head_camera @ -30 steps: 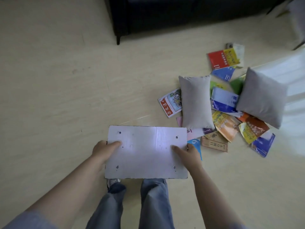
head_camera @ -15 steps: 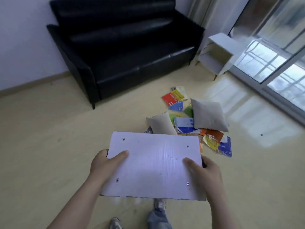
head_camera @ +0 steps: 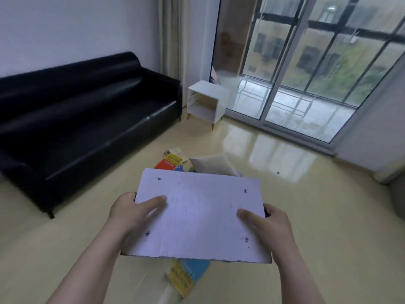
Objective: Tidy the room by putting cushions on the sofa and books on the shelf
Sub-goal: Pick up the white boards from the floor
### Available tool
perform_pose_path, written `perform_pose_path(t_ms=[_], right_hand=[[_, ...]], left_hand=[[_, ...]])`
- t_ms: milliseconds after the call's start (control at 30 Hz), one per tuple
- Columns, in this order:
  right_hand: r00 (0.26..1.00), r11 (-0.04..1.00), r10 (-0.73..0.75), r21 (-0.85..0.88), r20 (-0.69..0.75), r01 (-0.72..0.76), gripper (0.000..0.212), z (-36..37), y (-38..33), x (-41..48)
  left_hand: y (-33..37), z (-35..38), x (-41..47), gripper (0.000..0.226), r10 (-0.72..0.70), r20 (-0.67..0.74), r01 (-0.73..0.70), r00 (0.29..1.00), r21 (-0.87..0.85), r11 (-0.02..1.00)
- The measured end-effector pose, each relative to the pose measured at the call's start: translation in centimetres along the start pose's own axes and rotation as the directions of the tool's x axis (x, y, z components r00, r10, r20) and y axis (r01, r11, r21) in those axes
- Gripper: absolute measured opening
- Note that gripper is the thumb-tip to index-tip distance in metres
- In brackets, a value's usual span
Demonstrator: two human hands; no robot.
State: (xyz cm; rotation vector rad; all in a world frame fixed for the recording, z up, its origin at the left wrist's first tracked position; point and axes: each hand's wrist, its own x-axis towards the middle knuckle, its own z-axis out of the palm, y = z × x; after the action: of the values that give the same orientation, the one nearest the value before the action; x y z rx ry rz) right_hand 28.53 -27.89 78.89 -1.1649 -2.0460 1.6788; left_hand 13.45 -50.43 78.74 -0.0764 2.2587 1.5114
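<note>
**1. Grip.** The left hand (head_camera: pixel 131 213) and the right hand (head_camera: pixel 269 224) hold the white board (head_camera: pixel 201 216) by its two short ends. Each thumb lies flat on the top face. The fingers pass under the edge and are hidden, so the hold reads as thumb above, fingers below. The board is in the air, clear of the floor (head_camera: pixel 65 238).

**2. Orientation.** The board's long axis runs from hand to hand, across the body. Its broad face points up toward the wearer.

**3. Below the grip.** A yellow-and-blue book (head_camera: pixel 188 275) lies flat on the floor under the board's near edge. Its long axis appears to run slantwise away from the wearer, but blur prevents a firmer reading.

**4. Beyond the far edge.** A grey cushion (head_camera: pixel 212 165) rests on the floor, partly hidden by the board. A red book (head_camera: pixel 167 164) lies just left of it.

**5. Far field.** The black sofa (head_camera: pixel 87 119) stands well to the left of the grip. The white shelf (head_camera: pixel 206 104) stands straight ahead, beside the sofa's end and next to the glass door (head_camera: pixel 306 73).

**6. Step in hand.** The board is probably a panel for the shelf and is being carried. Cushion and books are not yet sorted.

**7. Next move.** Step around the pile, keep both ends clamped, and line the long axis up with the shelf opening. Both hands must then be freed for the books.
</note>
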Motion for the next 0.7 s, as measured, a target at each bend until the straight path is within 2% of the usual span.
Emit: perform_pose_path(t_ms=[133, 200, 333, 533, 700], right_hand=[[0.996, 0.999, 0.044, -0.005, -0.072, -0.045, 0.027, -8.3, 0.6, 3.0], [0.994, 0.999, 0.049, -0.001, -0.098, -0.05, 0.032, -12.3, 1.1, 4.4], [0.98, 0.999, 0.05, 0.006, -0.193, -0.05, 0.022, -19.1, 2.5, 6.8], [0.933, 0.991, 0.13, 0.079, -0.335, -0.11, 0.019, -27.2, 5.8, 10.9], [0.888, 0.985, 0.171, 0.071, -0.427, -0.156, 0.018, -32.8, 7.1, 16.7]], left_hand=[[4.0, 8.3, -0.3, 0.048, 0.025, 0.116, -0.026, 0.993, 0.005, 1.0], [5.6, 12.6, -0.8, 0.038, 0.054, 0.151, -0.054, 0.987, -0.003, 0.999], [8.5, 20.3, -0.7, 0.021, 0.1, 0.273, -0.103, 0.957, -0.002, 0.995], [12.2, 31.6, 2.3, 0.026, 0.098, 0.421, -0.139, 0.902, 0.069, 0.988], [15.1, 41.0, 5.8, 0.027, 0.071, 0.522, -0.131, 0.85, 0.078, 0.988]])
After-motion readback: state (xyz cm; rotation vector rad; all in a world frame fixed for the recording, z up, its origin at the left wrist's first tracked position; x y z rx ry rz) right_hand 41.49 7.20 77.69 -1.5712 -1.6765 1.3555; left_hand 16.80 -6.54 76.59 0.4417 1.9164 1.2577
